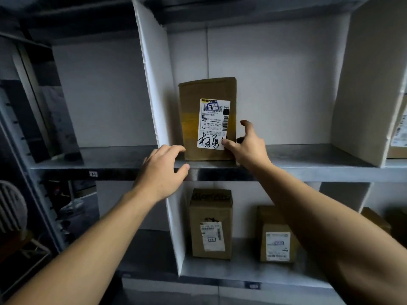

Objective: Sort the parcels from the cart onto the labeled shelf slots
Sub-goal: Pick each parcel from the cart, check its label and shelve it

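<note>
The parcel (191, 119) stands upright on the upper shelf (308, 155), just right of the white divider (152, 84), its label (214, 124) facing you. Two smaller boxes (210, 216) stand on the shelf below. Your left grip (160, 172) is open, fingertips at the parcel's lower left corner, thumb at the shelf edge. Your right grip (251, 148) is open too, thumb lifted, forefinger touching the label.
</note>
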`<state>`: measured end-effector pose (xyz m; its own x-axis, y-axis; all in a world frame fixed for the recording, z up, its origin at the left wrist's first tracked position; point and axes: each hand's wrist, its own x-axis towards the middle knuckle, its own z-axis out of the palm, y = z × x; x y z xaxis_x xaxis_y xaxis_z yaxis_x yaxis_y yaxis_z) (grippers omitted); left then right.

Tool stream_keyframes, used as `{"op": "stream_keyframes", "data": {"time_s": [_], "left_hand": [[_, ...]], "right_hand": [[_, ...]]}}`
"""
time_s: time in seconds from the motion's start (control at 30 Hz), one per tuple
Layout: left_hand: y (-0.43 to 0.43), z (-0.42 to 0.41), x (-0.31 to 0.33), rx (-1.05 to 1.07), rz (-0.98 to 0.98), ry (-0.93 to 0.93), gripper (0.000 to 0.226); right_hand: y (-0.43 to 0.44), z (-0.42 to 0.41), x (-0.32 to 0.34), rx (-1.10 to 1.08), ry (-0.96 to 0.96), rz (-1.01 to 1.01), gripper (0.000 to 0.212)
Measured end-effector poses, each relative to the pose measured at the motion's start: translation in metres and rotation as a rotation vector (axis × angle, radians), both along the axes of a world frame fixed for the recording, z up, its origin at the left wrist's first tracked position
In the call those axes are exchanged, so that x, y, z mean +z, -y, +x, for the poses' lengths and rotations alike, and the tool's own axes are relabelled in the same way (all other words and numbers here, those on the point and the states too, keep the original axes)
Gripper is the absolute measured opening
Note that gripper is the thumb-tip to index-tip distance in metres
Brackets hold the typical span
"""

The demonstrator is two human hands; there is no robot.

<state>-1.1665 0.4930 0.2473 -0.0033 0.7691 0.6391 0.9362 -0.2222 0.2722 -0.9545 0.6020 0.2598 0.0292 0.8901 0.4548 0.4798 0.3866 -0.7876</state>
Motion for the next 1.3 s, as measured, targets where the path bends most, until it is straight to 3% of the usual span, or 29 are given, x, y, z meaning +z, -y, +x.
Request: {"op": "stream_keyframes", "data": {"time_s": [0.07, 0.17, 0.27, 0.33, 0.47, 0.53, 0.67, 0.97, 1.3], "left_hand": [[0.003, -0.001, -0.004, -0.052, -0.004, 0.019, 0.042], [0.005, 0.008, -0.016, -0.143, 0.009, 0.051, 0.044], [0.008, 0.029, -0.034, -0.254, 0.036, 0.034, 0.045], [0.012, 0.050, -0.046, -0.326, 0.020, 0.029, 0.045], [0.017, 0.104, -0.071, -0.446, -0.031, -0.014, 0.050], [0.018, 0.136, -0.081, -0.491, -0.069, -0.057, 0.046], [0.027, 0.206, -0.100, -0.585, -0.142, -0.161, 0.047], [0.083, 0.428, -0.112, -0.858, -0.179, -0.211, 0.051], [0.186, 0.670, -0.147, -1.104, -0.220, -0.274, 0.048]], "right_hand": [[0.014, 0.007, 0.000, -0.043, -0.012, -0.004, 0.077], [0.043, 0.020, -0.013, -0.115, 0.035, 0.126, 0.056], [0.078, 0.043, -0.043, -0.214, 0.182, 0.405, 0.034], [0.098, 0.068, -0.067, -0.299, 0.354, 0.476, 0.033], [0.141, 0.130, -0.106, -0.458, 0.800, 0.287, 0.040], [0.166, 0.164, -0.122, -0.528, 0.908, 0.192, 0.041], [0.215, 0.233, -0.146, -0.631, 0.962, -0.024, 0.044], [0.343, 0.418, -0.155, -0.882, 1.057, -0.272, 0.043], [0.508, 0.606, -0.172, -1.085, 1.020, -0.576, 0.042]]}}
